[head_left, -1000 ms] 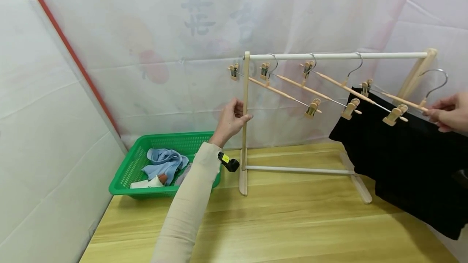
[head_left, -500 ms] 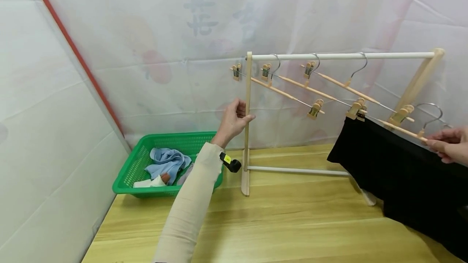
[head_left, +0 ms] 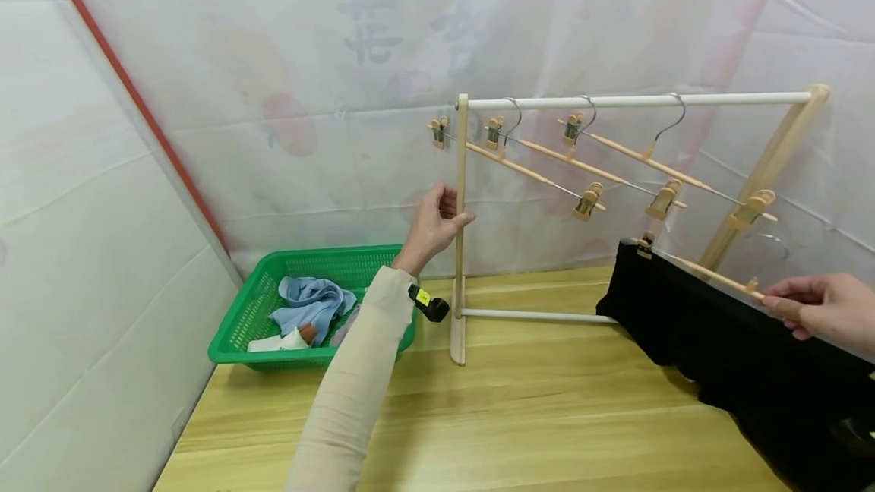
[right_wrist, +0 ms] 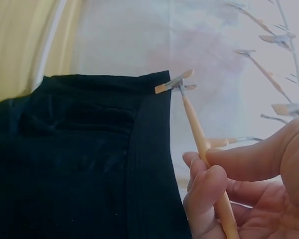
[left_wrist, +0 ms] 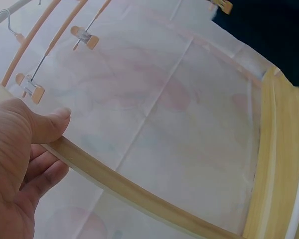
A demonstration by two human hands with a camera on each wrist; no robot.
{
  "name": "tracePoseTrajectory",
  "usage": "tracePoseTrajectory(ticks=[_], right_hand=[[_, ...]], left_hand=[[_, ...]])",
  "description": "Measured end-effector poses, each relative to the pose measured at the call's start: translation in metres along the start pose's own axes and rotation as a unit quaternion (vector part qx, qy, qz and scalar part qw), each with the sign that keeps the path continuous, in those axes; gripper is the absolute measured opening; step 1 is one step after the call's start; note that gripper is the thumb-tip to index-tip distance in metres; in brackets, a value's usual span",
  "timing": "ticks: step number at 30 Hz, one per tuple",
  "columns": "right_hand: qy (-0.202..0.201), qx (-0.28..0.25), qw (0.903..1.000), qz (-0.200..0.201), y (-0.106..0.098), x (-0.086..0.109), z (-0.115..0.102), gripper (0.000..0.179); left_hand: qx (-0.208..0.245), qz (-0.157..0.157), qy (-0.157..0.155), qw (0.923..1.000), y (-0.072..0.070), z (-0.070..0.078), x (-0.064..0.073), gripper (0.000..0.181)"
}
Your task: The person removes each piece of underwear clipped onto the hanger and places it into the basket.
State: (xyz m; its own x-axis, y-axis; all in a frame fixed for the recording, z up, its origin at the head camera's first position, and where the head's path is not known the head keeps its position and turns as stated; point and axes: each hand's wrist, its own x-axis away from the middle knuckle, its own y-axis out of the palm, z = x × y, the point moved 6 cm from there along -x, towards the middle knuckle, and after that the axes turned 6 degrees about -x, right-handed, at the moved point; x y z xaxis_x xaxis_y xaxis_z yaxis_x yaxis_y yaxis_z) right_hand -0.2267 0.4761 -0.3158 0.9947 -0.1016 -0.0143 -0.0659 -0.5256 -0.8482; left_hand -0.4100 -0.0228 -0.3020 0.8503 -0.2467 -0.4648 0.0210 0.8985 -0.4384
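My left hand [head_left: 429,230] grips the wooden upright post [head_left: 461,165] at the near end of a small clothes rack, thumb on one side and fingers on the other. On the right, my right hand [head_left: 823,311] pinches the wooden bar of a clip hanger [head_left: 714,276] near its middle. A black garment [head_left: 724,348] with a wide waistband hangs from it; its kind is unclear. One clip [right_wrist: 170,84] bites the waistband corner in the right wrist view. The hanger's hook [head_left: 771,241] is off the rail, blurred. The clip at the other end is hidden.
Three bare clip hangers [head_left: 570,161] hang from the white rail [head_left: 636,102]. At left on the wooden table [head_left: 478,431] stands a green basket [head_left: 273,268] holding a blue cloth [head_left: 314,306] and other fabric. White sheeting [head_left: 205,59] encloses the table.
My right hand has lowered the hanger with the black garment and brought it slightly left, below the rail and the bare hangers. The left hand has stayed on the post.
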Motion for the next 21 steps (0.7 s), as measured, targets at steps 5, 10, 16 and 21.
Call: tracePoseTrajectory(ticks=[5, 10, 16, 21], right_hand=[[0.011, 0.001, 0.997, -0.076, 0.021, 0.001, -0.01, 0.047], [-0.015, 0.018, 0.9952, -0.095, 0.033, 0.001, -0.031, 0.045], [-0.077, 0.012, 0.9931, -0.088, 0.038, -0.001, -0.064, 0.028], [-0.113, 0.007, 0.9901, -0.084, 0.04, -0.002, -0.088, 0.023]], left_hand=[[0.0, 0.0, -0.002, 1.0, -0.001, 0.0, 0.002, 0.027], [0.002, -0.006, -0.001, 1.0, -0.001, 0.001, 0.004, 0.027], [0.003, -0.004, 0.0, 1.0, -0.001, 0.0, 0.004, 0.027], [-0.003, -0.002, 0.002, 1.0, 0.0, 0.0, 0.004, 0.027]])
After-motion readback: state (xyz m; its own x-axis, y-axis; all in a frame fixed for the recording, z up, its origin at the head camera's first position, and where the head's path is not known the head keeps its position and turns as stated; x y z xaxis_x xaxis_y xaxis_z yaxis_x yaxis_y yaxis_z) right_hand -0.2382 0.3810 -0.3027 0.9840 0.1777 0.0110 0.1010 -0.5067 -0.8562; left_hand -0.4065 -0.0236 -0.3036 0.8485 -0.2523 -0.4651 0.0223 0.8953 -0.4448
